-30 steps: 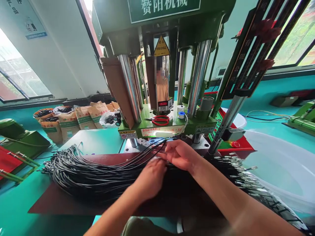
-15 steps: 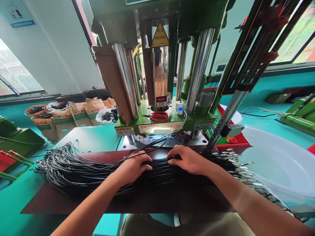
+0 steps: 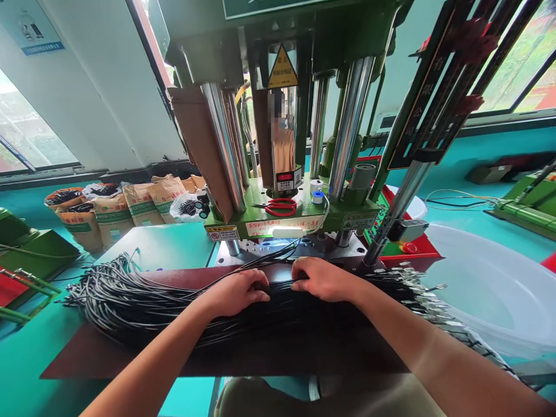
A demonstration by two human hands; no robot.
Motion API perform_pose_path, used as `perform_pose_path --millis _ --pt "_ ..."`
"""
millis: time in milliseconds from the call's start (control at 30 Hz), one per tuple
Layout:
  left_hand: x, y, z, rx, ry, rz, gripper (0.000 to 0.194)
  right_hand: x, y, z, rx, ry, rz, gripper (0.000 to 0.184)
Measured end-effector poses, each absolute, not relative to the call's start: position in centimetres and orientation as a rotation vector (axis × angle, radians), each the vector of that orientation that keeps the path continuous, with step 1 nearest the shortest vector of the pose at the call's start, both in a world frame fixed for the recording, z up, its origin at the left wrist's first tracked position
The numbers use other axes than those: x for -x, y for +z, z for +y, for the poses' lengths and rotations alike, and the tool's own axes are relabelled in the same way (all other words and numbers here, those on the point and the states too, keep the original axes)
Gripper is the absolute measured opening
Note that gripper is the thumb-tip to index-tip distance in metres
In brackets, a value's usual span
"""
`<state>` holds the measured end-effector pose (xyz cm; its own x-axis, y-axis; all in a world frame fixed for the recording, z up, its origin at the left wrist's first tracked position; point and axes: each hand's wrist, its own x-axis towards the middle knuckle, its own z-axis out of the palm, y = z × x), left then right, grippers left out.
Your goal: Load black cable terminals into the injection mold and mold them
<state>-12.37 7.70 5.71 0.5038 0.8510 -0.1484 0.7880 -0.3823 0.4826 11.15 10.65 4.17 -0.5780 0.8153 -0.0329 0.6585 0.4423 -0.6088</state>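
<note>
A thick bundle of black cables lies across a dark brown board in front of me. Metal connectors show at the bundle's right end; at the left the cables curl into a loose heap. My left hand is closed over the back edge of the bundle, thumb and fingers pinching cables. Facing it, my right hand pinches cables at the same edge, a short span away. Several cables run up from the left hand toward the press. How many cables each hand holds is hidden.
Behind the board stands a green press with steel columns and a metal lower plate. Red-handled pliers lie on its ledge. A white tub and a red tray are at the right. Paper sacks stand at the back left.
My right hand has shifted slightly left, nearer the left hand. The left hand stays nearly in place on the cables, and the view has tilted a little.
</note>
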Motion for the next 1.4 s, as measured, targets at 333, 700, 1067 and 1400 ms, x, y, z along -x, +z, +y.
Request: perform_pose_path --millis 333,700,1067,1400 --pt "12.7 5.8 8.3 -2.277 0.11 1.344 0.021 -11.4 4.5 10.9 1.151 0.79 -2.548 0.023" --pt "13.3 5.7 8.4 -2.243 0.152 1.334 0.027 -10.9 4.6 10.7 1.14 0.665 -2.609 0.02" --pt "13.0 6.2 9.0 -2.278 -0.034 1.265 0.022 -10.3 4.7 11.2 1.236 0.644 -2.719 0.026" --pt "13.0 7.9 9.4 -2.365 -0.244 1.263 0.023 -10.3 4.0 11.4 1.218 0.643 -2.689 0.027"
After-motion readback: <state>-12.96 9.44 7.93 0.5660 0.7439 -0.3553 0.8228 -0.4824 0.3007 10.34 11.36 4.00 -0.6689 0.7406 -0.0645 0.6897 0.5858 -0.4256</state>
